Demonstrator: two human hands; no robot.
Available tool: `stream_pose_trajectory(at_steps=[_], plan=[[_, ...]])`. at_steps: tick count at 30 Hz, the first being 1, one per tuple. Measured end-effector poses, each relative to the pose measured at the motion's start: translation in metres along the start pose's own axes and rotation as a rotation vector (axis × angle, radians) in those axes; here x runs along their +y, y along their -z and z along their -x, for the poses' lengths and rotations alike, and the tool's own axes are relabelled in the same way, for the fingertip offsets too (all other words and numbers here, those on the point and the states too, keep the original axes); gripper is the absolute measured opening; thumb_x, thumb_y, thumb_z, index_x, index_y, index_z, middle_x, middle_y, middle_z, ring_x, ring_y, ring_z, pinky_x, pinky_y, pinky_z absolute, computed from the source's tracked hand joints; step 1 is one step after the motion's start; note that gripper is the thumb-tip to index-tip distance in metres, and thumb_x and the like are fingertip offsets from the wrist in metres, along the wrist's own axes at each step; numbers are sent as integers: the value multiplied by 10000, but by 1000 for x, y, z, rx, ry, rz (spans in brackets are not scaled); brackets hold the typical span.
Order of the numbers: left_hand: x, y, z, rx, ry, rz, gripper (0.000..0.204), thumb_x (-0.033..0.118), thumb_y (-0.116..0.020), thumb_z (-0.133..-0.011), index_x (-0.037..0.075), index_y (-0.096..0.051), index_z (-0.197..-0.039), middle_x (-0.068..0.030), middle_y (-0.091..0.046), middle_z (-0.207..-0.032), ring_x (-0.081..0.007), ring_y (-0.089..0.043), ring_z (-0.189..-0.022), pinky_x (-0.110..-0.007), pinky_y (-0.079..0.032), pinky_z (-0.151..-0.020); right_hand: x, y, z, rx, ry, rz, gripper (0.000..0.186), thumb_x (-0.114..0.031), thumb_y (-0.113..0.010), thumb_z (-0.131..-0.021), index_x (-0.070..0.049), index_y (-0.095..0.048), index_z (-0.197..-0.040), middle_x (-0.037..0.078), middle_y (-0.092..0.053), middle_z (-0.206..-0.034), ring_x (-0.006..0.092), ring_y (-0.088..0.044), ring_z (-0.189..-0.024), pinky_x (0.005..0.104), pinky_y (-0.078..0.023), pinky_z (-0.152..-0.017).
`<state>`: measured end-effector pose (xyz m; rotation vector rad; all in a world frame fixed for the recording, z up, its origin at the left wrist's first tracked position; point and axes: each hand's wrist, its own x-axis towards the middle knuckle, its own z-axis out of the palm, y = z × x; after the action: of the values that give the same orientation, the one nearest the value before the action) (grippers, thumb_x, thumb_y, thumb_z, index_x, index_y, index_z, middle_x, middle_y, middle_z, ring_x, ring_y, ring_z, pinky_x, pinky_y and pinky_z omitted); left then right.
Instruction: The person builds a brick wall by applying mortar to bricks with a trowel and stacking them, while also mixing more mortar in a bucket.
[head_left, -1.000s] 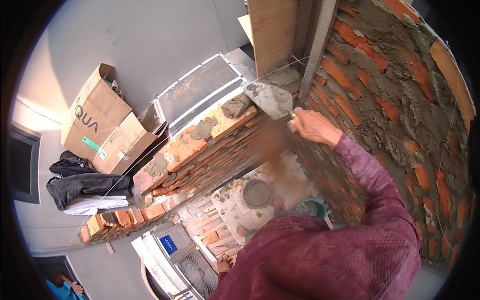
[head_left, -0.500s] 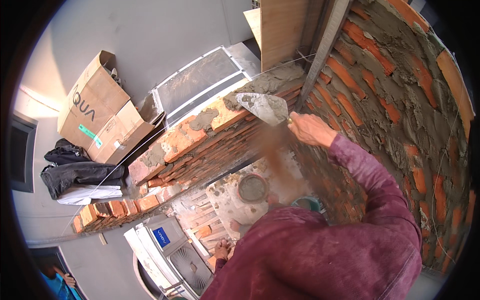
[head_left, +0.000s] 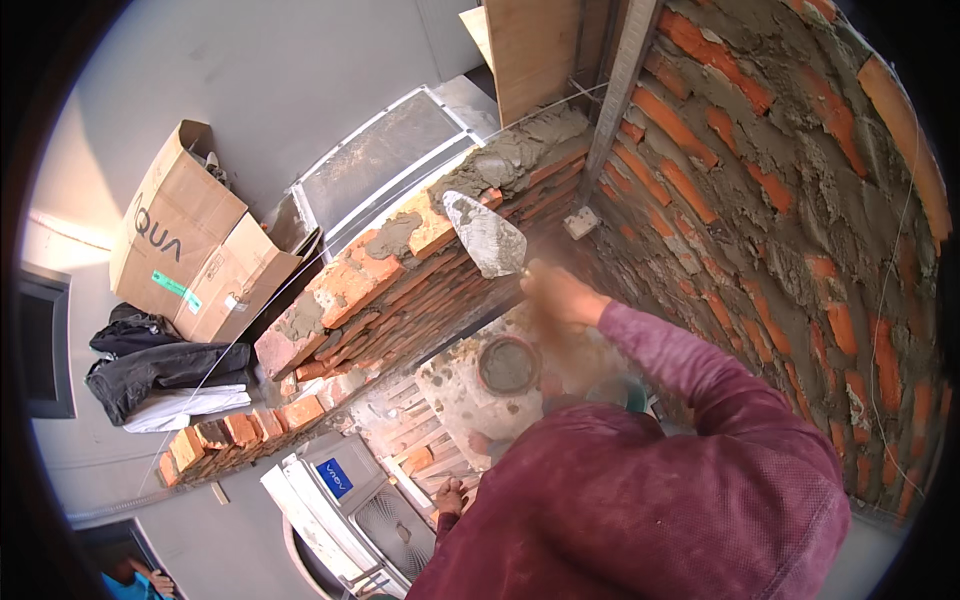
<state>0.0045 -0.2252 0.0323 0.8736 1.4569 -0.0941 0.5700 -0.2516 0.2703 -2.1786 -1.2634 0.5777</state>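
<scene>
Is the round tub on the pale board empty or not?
Not empty: inside the round tub, grey mortar shows; its depth I can't tell.

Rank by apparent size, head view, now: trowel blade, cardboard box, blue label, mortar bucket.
1. Cardboard box
2. Trowel blade and mortar bucket: too close to rank; the blade seems nearer the camera
3. Blue label
</scene>
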Motion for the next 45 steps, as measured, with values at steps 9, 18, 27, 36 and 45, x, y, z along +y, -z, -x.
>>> stream_pose_trajectory(at_steps=[9,18,27,36,45], plan=[[35,-14,41,12,-89,12,383,305,-541,-988,110,-518,-1317,-53,-612,-1198,-171,-607,-1024,-365,-486,-853,-10,3,8,167,-330,-834,262,-292,-381,-1000,-36,-416,-958,83,-527,-651,192,-559,-491,350,-436,-400],[-13,7,17,-449,101,-661,838,512,-584,-897,4,-254,-1477,-208,-393,-1452,-305,-413,-1327,-350,-372,-1055,1,-178,8,388,-196,-459,401,-324,-466,-956,49,-476,-1103,292,-581,-844,472,-576,-829,481,-447,-733],[-40,-2,-32,-331,-80,-1107,1012,593,-645,-800,27,-177,-1498,-284,-307,-1473,-397,-324,-1365,-457,-298,-1107,127,-299,106,-435,-536,116,449,-322,-567,-882,15,-532,-1176,225,-655,-979,381,-632,-950,456,-494,-777],[-56,-4,-94,-261,-224,-1356,705,494,-628,-843,79,-464,-1389,-219,-344,-1482,-401,-287,-1383,-447,-246,-1139,261,-530,13,-730,-701,631,332,-177,-605,-874,-57,-635,-1182,76,-646,-1186,242,-648,-1062,417,-575,-768],[-51,-14,-98,-270,-225,-1293,630,425,-659,-832,73,-519,-1335,-187,-413,-1442,-386,-327,-1359,-457,-277,-1122,301,-639,92,-776,-269,519,218,-124,-682,-759,-102,-732,-970,69,-701,-1016,269,-658,-990,333,-497,-871]])
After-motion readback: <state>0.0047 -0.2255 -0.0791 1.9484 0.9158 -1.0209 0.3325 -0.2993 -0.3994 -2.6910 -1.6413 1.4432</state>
